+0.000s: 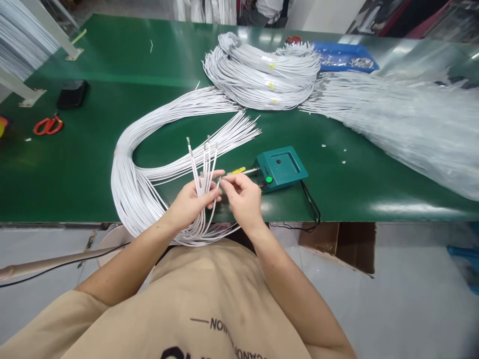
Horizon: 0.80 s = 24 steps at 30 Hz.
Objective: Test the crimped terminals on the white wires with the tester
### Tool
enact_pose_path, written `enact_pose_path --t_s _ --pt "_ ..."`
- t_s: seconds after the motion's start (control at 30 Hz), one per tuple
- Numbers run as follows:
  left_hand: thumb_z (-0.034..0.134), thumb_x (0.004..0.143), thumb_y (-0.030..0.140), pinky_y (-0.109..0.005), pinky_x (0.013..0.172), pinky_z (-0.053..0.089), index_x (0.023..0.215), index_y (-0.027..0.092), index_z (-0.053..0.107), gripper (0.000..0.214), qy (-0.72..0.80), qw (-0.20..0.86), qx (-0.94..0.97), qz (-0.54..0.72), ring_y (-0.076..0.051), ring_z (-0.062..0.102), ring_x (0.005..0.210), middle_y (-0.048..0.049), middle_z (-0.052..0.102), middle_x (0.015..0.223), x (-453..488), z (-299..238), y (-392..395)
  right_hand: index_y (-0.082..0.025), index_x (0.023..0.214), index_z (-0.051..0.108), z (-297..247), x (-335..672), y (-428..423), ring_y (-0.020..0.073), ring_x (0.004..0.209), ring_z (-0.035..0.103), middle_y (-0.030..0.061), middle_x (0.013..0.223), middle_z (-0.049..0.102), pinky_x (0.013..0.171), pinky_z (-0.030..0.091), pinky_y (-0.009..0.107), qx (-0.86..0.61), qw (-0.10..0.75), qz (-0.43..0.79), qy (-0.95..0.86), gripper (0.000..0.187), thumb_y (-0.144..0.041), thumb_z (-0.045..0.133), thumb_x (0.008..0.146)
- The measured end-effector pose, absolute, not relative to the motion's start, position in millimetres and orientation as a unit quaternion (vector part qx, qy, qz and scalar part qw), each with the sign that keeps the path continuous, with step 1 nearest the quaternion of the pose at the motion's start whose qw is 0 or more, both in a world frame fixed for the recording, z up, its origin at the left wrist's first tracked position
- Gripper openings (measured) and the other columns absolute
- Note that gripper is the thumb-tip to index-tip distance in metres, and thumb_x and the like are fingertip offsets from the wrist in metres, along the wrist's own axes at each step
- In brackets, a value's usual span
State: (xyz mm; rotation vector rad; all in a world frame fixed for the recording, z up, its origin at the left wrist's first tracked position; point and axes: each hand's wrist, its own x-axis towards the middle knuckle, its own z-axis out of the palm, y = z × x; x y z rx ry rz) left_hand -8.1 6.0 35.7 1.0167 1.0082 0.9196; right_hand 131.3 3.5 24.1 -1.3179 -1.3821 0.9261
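My left hand (191,203) is closed round several white cables (201,183), whose metal-tipped ends stick up above the fingers. Thumb and forefinger of my right hand (243,197) pinch the tip of one white cable right beside the left fingers. The held cables loop down over the table's front edge and join a long curved bundle of white cables (125,149) to the left. Just past my right hand sits a teal device (280,167) with a green button. A thin metal shaft and a yellow piece (238,170) reach from it towards my fingers.
Coiled white cables (258,75) with yellow ties lie at the back, next to a blue tray (344,56) of small metal parts. Cables under clear plastic (419,119) cover the right. Orange-handled scissors (48,125) and a black object (73,94) lie left. A cardboard box (339,244) stands below.
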Motion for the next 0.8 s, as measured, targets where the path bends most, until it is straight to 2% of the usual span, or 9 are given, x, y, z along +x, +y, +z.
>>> enact_pose_path --t_s 0.1,0.2,0.37,0.47,0.57,0.67,0.8 --pt "0.074 0.069 0.020 -0.015 0.048 0.038 0.112 0.017 0.059 0.046 0.417 0.735 0.358 0.397 -0.008 0.055 0.063 0.0016 0.056 0.072 -8.3 31.9 14.6 -0.017 0.079 0.061 17.0 134.7 6.5 0.0178 0.082 0.052 0.0072 0.083 0.059 0.078 0.041 0.030 -0.552 0.385 0.161 -0.722 0.025 -0.022 0.040 0.091" --pt "0.075 0.066 0.015 -0.013 0.045 0.034 0.109 0.014 0.060 0.045 0.424 0.768 0.293 0.381 -0.008 0.056 0.062 0.0005 0.058 0.071 -7.3 25.3 23.5 -0.016 0.081 0.061 14.4 144.8 14.6 0.0212 0.084 0.048 0.0106 0.085 0.059 0.080 0.037 0.034 -0.515 0.268 0.045 -0.813 0.030 -0.021 0.034 0.093" --pt "0.077 0.065 0.022 -0.015 0.040 0.031 0.111 0.014 0.059 0.050 0.478 0.704 0.348 0.393 -0.012 0.062 0.067 -0.0010 0.063 0.072 -1.5 11.1 34.9 -0.015 0.104 0.059 24.8 173.0 42.8 0.0249 0.096 0.047 0.0118 0.103 0.062 0.083 0.033 0.037 -0.524 0.186 0.016 -0.831 0.025 -0.022 0.038 0.092" --pt "0.077 0.066 0.028 -0.016 0.042 0.036 0.112 0.013 0.060 0.051 0.500 0.670 0.394 0.382 -0.015 0.065 0.069 -0.0018 0.065 0.072 1.1 4.2 39.2 -0.014 0.097 0.060 29.6 186.3 60.2 0.0246 0.091 0.049 0.0105 0.092 0.066 0.091 0.030 0.038 -0.515 0.116 0.022 -0.849 0.021 -0.012 0.042 0.087" --pt "0.076 0.067 0.030 -0.018 0.043 0.040 0.112 0.013 0.059 0.051 0.508 0.654 0.416 0.374 -0.017 0.066 0.071 -0.0032 0.067 0.074 1.6 -0.8 42.2 -0.014 0.091 0.061 30.4 192.3 69.3 0.0227 0.085 0.051 0.0085 0.082 0.066 0.092 0.030 0.037 -0.497 0.073 0.041 -0.864 0.020 -0.007 0.045 0.082" --pt "0.076 0.068 0.030 -0.021 0.050 0.048 0.112 0.012 0.059 0.051 0.509 0.650 0.420 0.375 -0.018 0.068 0.072 -0.0034 0.068 0.075 1.8 -4.4 44.1 -0.013 0.093 0.063 29.6 193.6 70.3 0.0236 0.091 0.051 0.0100 0.088 0.067 0.090 0.032 0.036 -0.484 0.068 0.042 -0.872 0.021 -0.007 0.047 0.081" --pt "0.075 0.069 0.029 -0.025 0.061 0.054 0.112 0.013 0.058 0.049 0.510 0.651 0.420 0.374 -0.017 0.068 0.071 -0.0026 0.068 0.076 4.5 -6.7 44.6 -0.012 0.097 0.065 26.4 195.5 68.3 0.0244 0.093 0.049 0.0106 0.091 0.067 0.094 0.031 0.040 -0.457 0.061 0.021 -0.887 0.023 -0.009 0.046 0.084"
